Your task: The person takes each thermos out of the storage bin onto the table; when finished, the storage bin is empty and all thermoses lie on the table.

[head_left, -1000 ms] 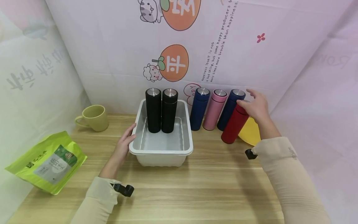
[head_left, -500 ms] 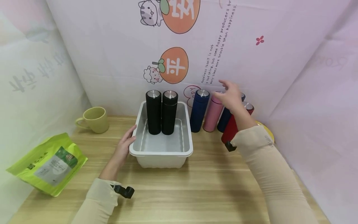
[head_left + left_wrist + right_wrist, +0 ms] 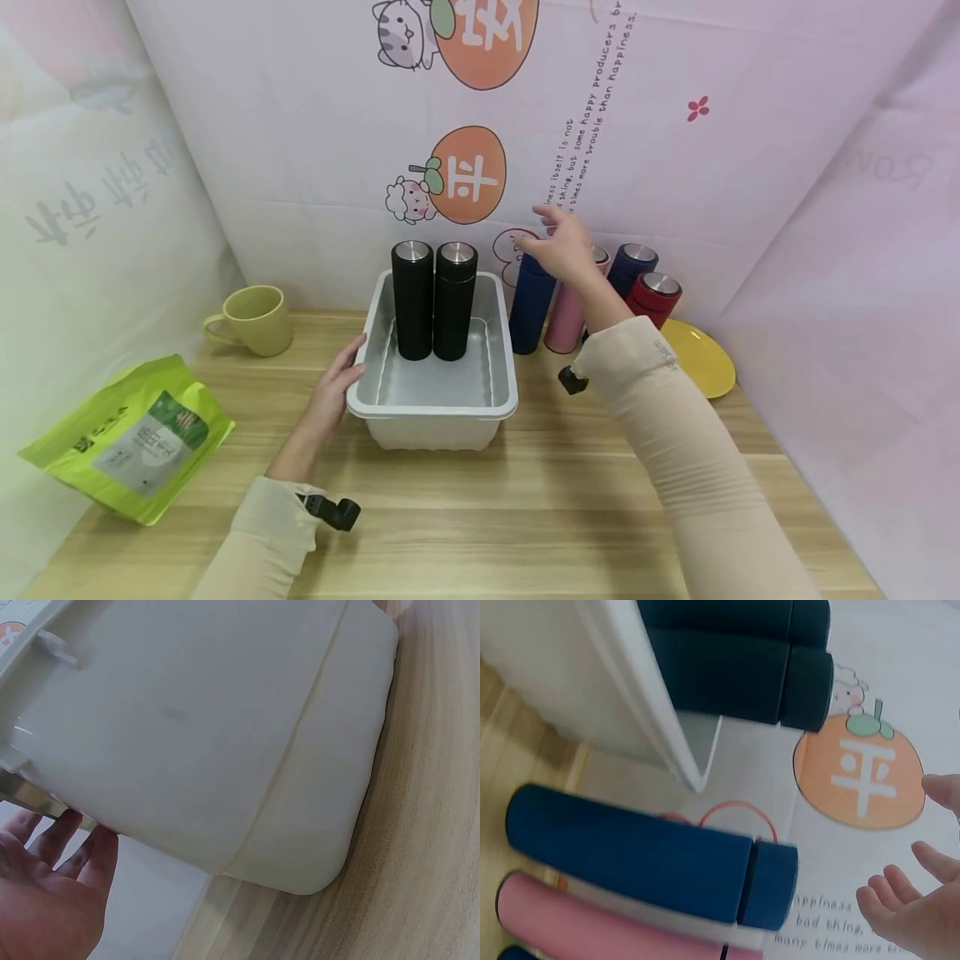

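Observation:
My right hand [image 3: 564, 247] hovers at the cap of a blue vacuum flask [image 3: 534, 304], thumb and fingers spread; in the right wrist view that hand [image 3: 922, 900] stands apart from the blue flask's cap [image 3: 769, 883]. A grey-white plastic bin [image 3: 431, 411] holds two upright black flasks [image 3: 412, 308]. Along the bin's left side rests my left hand [image 3: 330, 387], its extended fingertips touching near the rim in the left wrist view [image 3: 97, 844]. Right of the nearer blue flask stand a pink flask [image 3: 567, 321], another blue flask [image 3: 632, 268] and a red flask [image 3: 655, 300], partly hidden by my arm.
A yellow plate [image 3: 701, 358] lies behind the red flask at the right. On the left are a yellow-green mug [image 3: 258, 321] and a bright green pouch [image 3: 138, 437]. A printed white cloth [image 3: 300, 150] hangs behind the wooden table [image 3: 465, 508].
My right hand has moved left, from above the red flask past the pink one to the leftmost blue flask. The left hand, the bin and the flasks have stayed put.

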Motion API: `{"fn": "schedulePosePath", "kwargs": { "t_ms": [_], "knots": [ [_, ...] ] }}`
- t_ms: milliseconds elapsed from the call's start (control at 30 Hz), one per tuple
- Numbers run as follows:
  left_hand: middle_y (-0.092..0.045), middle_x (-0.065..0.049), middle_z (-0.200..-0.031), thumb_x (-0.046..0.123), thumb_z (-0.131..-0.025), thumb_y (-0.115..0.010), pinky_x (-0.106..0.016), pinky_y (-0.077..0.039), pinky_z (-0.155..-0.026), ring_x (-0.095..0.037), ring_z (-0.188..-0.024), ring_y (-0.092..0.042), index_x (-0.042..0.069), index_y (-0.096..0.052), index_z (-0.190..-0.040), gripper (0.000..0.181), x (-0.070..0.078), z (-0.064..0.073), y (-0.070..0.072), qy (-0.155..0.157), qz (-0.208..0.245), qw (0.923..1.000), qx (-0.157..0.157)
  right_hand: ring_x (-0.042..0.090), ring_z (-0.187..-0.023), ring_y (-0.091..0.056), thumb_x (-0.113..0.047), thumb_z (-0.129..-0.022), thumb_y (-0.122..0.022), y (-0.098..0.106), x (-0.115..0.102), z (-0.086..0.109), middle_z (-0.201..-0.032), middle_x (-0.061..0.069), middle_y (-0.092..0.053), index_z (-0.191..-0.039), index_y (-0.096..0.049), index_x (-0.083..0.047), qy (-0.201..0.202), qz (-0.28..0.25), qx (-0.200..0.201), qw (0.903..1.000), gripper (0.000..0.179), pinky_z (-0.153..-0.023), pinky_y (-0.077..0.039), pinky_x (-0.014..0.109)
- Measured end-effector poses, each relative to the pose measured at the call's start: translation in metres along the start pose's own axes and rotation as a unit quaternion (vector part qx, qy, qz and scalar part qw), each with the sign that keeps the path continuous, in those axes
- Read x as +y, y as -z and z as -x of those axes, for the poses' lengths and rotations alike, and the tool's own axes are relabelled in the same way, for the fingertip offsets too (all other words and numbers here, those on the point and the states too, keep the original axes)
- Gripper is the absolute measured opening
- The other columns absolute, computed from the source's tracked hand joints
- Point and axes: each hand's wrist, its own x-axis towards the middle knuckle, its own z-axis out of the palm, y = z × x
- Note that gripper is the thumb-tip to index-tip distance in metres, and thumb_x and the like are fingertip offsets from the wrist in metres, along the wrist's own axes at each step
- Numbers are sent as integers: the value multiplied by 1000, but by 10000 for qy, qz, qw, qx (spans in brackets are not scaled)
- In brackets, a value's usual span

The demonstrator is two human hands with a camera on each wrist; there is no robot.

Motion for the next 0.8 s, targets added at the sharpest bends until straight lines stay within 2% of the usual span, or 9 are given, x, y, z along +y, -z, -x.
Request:
{"fn": "schedulePosePath", "kwargs": {
  "t_ms": [167,367,600,800],
  "knots": [
    [-6,-20,-160,3,-102,-33,-42,-13,-114,-32,-144,-8,-8,-18,-150,52,1,0,0,-27,31,10000,23,28,-131,-43,-23,-90,-70,-18,-9,-4,-144,15,-46,-146,-46,-14,-41,-345,-167,9993,62,-101,-42,41],
    [-6,-19,-160,3,-101,-33,-46,-12,-114,-31,-144,-9,-7,-18,-151,52,1,0,0,3,25,10000,25,28,-128,-45,-25,-88,-73,-39,-16,-3,-140,14,-49,-143,-48,-14,-136,-645,-289,9974,62,-99,-43,42],
    [-7,-19,-160,3,-101,-32,-47,-12,-114,-31,-144,-10,-7,-18,-151,53,-1,0,1,16,11,10000,6,28,-129,-44,-27,-90,-72,-59,-17,-4,-145,13,-45,-146,-45,-15,-349,-744,-566,9950,64,-99,-43,43],
    [-6,-20,-160,2,-101,-33,-44,-12,-114,-31,-144,-8,-8,-18,-151,53,-2,-1,1,-27,34,10000,-4,27,-127,-45,-30,-89,-72,-72,-12,-7,-144,13,-45,-145,-45,-15,-450,-668,-608,9949,64,-98,-44,43]
  ]
}}
